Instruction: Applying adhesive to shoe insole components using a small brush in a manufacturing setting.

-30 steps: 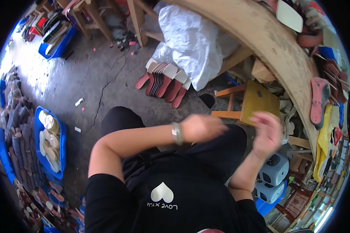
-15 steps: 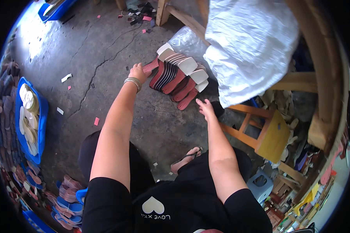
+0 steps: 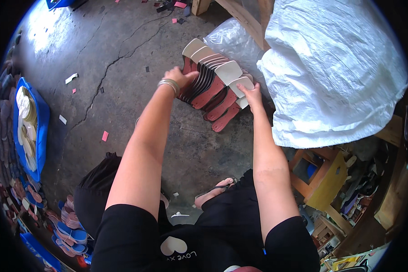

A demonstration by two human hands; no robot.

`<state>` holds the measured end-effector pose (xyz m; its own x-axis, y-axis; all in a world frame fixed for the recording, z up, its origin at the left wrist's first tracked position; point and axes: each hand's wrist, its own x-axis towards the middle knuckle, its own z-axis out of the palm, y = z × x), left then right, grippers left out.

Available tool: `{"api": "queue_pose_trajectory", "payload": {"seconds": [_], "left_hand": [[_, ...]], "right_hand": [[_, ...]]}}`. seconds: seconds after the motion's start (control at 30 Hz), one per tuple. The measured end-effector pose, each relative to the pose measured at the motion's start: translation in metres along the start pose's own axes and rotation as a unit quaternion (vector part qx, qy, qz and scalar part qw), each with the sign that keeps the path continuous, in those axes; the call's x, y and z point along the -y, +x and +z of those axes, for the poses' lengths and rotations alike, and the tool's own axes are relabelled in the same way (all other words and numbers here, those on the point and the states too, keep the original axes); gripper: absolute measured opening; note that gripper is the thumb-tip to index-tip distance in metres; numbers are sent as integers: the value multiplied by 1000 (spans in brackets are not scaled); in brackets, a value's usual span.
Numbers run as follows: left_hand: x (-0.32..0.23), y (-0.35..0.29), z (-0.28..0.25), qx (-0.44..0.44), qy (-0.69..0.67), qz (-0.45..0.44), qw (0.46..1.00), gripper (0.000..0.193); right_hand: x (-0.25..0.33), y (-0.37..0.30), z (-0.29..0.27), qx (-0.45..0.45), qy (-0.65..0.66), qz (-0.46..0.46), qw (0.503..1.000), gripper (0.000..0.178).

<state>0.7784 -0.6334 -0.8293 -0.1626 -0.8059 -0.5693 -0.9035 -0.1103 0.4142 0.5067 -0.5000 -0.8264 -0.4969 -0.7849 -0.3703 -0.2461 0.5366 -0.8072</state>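
Observation:
On the concrete floor in front of me lie shoe insoles [image 3: 209, 94], overlapping in slanting rows, their long parts dull red and their broad ends cream-white. My left hand [image 3: 180, 80], a bangle at its wrist, closes around the left side of the rows, its thumb across the red parts. My right hand [image 3: 253, 96] grips the right side, with the thumb on a cream-white end [image 3: 244, 84]. Several red pieces stick out toward me between the two hands.
A large white woven sack [image 3: 326, 77] bulges close on the right, above a yellow-topped wooden stool [image 3: 326, 181]. Clear plastic [image 3: 233, 38] lies behind the insoles. At left stands a blue basket [image 3: 41, 131] of pale insoles. More insoles [image 3: 70, 235] are piled lower left.
My left hand has gone from the outer red insole onto the row's left side. My right hand, open and apart before, has moved up and taken hold of the right side.

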Motion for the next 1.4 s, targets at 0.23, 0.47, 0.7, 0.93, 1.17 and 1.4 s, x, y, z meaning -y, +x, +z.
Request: {"api": "queue_pose_trajectory", "payload": {"seconds": [0.23,0.47,0.7,0.93,1.17,1.4], "left_hand": [[7,-25,32,78,-60,43,994,89],[50,-71,49,134,-246,-7,960,67],[108,-134,68,223,-590,-150,761,58],[103,-194,18,203,-755,-167,600,57],[102,-170,62,178,-610,-160,756,61],[101,-163,104,33,-550,-35,834,54]], "right_hand": [[-10,-13,26,49,106,94,989,65],[-15,-50,39,144,127,138,972,51],[13,-99,85,208,200,186,939,48],[49,-127,103,253,175,195,931,51],[25,-103,105,193,17,-8,981,48],[21,-105,106,-54,-83,-272,957,72]]}}
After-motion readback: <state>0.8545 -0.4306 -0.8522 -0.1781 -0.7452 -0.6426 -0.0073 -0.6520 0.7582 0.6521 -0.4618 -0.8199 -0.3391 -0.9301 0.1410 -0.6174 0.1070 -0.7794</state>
